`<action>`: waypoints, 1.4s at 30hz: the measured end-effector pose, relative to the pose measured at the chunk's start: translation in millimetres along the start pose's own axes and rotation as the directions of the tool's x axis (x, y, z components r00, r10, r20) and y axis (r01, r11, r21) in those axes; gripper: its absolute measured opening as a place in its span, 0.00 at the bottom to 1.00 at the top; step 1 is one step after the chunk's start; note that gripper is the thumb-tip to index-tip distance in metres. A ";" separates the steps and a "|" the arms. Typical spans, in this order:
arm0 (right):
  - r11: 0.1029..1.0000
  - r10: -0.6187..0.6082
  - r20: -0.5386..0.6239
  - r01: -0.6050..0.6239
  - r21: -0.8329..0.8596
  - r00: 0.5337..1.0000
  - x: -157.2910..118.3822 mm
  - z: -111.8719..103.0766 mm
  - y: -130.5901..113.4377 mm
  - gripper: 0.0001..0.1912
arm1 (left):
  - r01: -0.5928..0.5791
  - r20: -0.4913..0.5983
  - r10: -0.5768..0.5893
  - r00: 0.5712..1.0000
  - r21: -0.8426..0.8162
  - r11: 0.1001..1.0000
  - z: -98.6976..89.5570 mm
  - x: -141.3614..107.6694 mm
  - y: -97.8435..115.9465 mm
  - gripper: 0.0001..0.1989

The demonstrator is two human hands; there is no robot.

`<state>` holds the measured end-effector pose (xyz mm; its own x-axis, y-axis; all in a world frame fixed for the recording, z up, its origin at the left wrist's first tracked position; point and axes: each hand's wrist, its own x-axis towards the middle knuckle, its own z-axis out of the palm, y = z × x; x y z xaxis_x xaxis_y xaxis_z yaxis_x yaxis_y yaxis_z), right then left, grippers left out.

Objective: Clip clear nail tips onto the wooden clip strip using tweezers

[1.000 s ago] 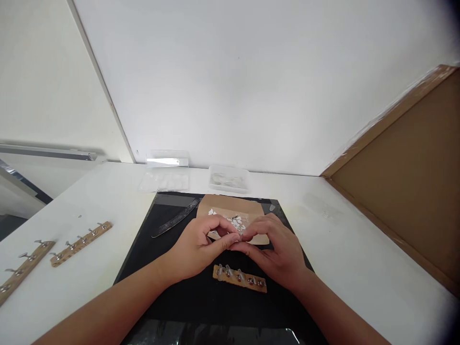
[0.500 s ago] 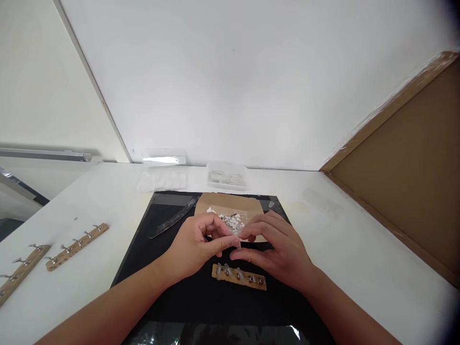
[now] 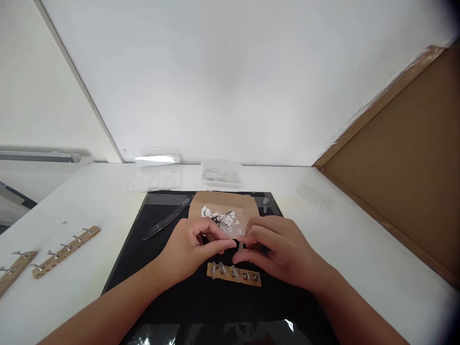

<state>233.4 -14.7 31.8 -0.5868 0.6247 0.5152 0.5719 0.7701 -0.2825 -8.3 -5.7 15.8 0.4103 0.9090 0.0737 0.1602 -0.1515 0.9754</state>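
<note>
My left hand (image 3: 196,247) and my right hand (image 3: 278,249) meet over the black mat, fingers bent toward each other. A small clear nail tip (image 3: 240,246) shows between the fingertips, held by the thumb and fingers of my right hand. My left thumb and forefinger are closed beside it; what they grip, if anything, is hidden. Just behind the fingers lies a clear sheet of white flower shapes with dark branches (image 3: 224,219) on brown paper (image 3: 251,201). Below my hands sits a wooden strip (image 3: 235,278) with several metal studs, some carrying clear nail tips.
A dark curved nail file (image 3: 167,220) lies left on the black mat (image 3: 172,306). Two loose clear tips (image 3: 265,201) rest at its back right. Behind stand a clear box (image 3: 221,174) and a plastic tray (image 3: 154,178). More studded wooden strips (image 3: 66,251) lie left.
The camera view has shifted slightly, so things appear farther left. My fingers have moved a little off the flower sheet, showing more of it. The nail tip stays between the fingertips.
</note>
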 end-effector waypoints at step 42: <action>0.985 0.097 0.029 -0.100 0.142 0.995 -52.9 17.8 -3.9 0.18 | -0.740 0.539 0.516 0.666 0.561 0.370 -3.0 2.8 -23.4 0.31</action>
<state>252.0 -48.5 -8.7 -0.5448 0.6999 0.4619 0.5402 0.7142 -0.4450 -13.6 1.5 -6.2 0.8395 0.3179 0.4407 0.2592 -0.9471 0.1894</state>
